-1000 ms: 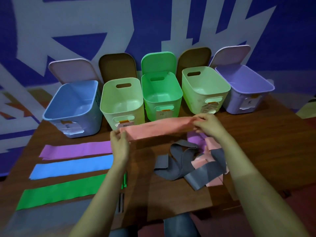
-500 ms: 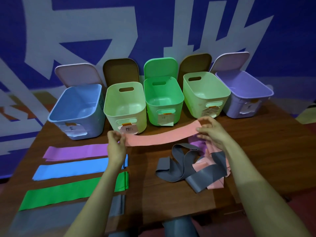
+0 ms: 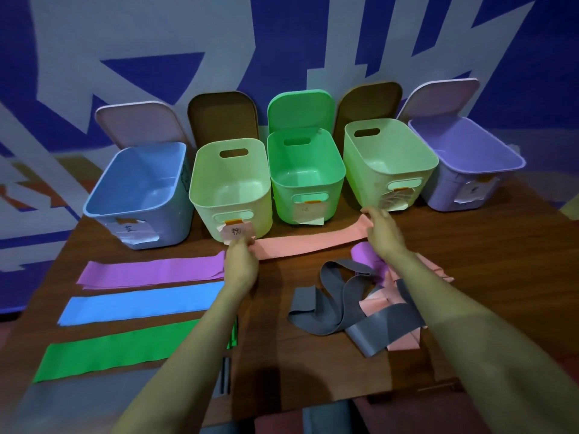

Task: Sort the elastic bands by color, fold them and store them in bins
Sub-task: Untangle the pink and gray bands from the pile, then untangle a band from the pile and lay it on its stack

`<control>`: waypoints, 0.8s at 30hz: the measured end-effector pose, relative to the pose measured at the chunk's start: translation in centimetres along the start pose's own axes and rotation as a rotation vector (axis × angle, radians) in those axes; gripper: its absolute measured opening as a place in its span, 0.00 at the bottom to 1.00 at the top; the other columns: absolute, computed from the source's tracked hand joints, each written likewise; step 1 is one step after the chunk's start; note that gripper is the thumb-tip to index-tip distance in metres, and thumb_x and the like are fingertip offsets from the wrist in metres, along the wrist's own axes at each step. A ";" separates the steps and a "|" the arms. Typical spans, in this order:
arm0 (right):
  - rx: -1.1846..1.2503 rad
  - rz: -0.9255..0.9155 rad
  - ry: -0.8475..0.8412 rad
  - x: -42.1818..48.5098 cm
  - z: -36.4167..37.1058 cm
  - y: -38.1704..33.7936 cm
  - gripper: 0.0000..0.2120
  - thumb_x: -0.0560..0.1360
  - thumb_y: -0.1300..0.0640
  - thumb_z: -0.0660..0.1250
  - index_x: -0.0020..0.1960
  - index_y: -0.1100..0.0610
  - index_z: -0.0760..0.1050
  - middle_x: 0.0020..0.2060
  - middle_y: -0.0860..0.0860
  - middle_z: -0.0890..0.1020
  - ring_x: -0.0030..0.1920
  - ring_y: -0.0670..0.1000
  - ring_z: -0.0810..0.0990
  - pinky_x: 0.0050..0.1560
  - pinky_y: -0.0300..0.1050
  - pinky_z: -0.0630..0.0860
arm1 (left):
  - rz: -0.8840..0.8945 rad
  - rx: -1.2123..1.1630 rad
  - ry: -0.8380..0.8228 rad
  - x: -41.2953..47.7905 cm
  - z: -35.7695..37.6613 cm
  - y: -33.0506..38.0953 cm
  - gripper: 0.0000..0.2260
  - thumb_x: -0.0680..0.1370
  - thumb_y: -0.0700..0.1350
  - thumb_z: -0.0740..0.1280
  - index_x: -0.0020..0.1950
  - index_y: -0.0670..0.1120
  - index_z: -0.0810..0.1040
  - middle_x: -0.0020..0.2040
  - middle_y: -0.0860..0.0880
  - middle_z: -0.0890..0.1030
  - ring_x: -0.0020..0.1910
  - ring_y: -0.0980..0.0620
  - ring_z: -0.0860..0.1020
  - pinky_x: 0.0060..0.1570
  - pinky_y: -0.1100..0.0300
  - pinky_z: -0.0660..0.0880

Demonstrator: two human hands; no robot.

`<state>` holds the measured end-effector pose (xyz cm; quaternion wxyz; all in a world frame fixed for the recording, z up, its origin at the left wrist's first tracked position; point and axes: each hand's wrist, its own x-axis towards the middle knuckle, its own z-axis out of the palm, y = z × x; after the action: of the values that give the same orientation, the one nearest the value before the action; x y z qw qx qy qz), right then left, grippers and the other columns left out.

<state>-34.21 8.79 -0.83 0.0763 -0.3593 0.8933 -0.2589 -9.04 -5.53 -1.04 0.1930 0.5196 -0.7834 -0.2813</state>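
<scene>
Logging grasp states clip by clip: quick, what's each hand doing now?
Left hand: pinches one end of the long flat pink elastic band.
Right hand: holds its other end.

A wall (image 3: 282, 42) painted deep blue with large pale grey-white angular shapes is seen filling the upper half, with small orange patches low at the left. A dark brown wood-grain table (image 3: 488, 245) is set against it. The scene is dimly lit, with a bluish cast
</scene>
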 end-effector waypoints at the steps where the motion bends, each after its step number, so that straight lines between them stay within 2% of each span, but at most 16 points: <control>1: -0.020 0.012 -0.006 0.1 0.3 0.2 0.25 0.74 0.71 0.56 0.66 0.52 0.68 0.63 0.57 0.72 0.59 0.62 0.73 0.58 0.55 0.72 | -0.006 0.035 -0.026 0.1 0.3 -0.1 0.16 0.76 0.32 0.59 0.62 0.38 0.75 0.62 0.38 0.75 0.61 0.39 0.73 0.59 0.51 0.70; 5: -0.051 0.095 -0.001 0.2 1.3 0.7 0.21 0.73 0.71 0.56 0.62 0.54 0.69 0.60 0.57 0.74 0.60 0.60 0.72 0.58 0.54 0.66 | 0.022 0.144 -0.077 0.3 1.2 -0.7 0.16 0.78 0.33 0.58 0.64 0.39 0.74 0.65 0.39 0.70 0.62 0.40 0.71 0.62 0.53 0.68; 8: -0.013 0.133 0.038 0.2 1.5 0.8 0.20 0.73 0.71 0.57 0.61 0.55 0.69 0.60 0.56 0.74 0.60 0.60 0.73 0.59 0.53 0.66 | 0.058 0.165 -0.040 0.4 1.4 -0.9 0.14 0.79 0.34 0.58 0.64 0.38 0.73 0.64 0.39 0.69 0.60 0.39 0.72 0.60 0.51 0.69; 13: -0.051 0.117 0.066 -0.1 1.5 0.7 0.17 0.74 0.70 0.56 0.59 0.56 0.68 0.59 0.58 0.72 0.58 0.63 0.73 0.58 0.53 0.67 | 0.125 0.272 0.052 0.3 1.8 -1.5 0.11 0.76 0.34 0.61 0.57 0.36 0.76 0.57 0.38 0.71 0.56 0.39 0.69 0.53 0.51 0.70; 16: -0.113 0.092 0.089 -0.4 1.7 0.7 0.15 0.73 0.69 0.57 0.56 0.56 0.69 0.58 0.58 0.69 0.57 0.62 0.71 0.56 0.53 0.66 | 0.203 0.434 0.073 0.0 2.1 -1.9 0.11 0.77 0.36 0.60 0.57 0.39 0.78 0.56 0.41 0.75 0.56 0.40 0.69 0.52 0.52 0.66; 19: -0.208 0.099 0.053 -0.4 1.8 0.8 0.12 0.74 0.65 0.58 0.53 0.54 0.75 0.60 0.56 0.69 0.62 0.58 0.65 0.60 0.51 0.62 | 0.236 0.496 0.042 -0.2 2.3 -1.9 0.14 0.79 0.37 0.57 0.60 0.44 0.77 0.59 0.45 0.76 0.59 0.42 0.70 0.57 0.52 0.64; 24: -0.318 0.102 -0.030 -0.7 0.6 0.1 0.15 0.79 0.53 0.54 0.60 0.54 0.76 0.67 0.55 0.67 0.67 0.57 0.61 0.65 0.54 0.59 | 0.234 0.616 0.000 -0.3 1.8 -1.2 0.14 0.79 0.41 0.56 0.61 0.44 0.77 0.59 0.45 0.77 0.60 0.43 0.70 0.59 0.51 0.64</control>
<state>-33.53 9.11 -1.44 0.0447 -0.3248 0.9389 -0.1046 -9.15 -5.20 -3.14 0.0579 0.4603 -0.8859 -0.0070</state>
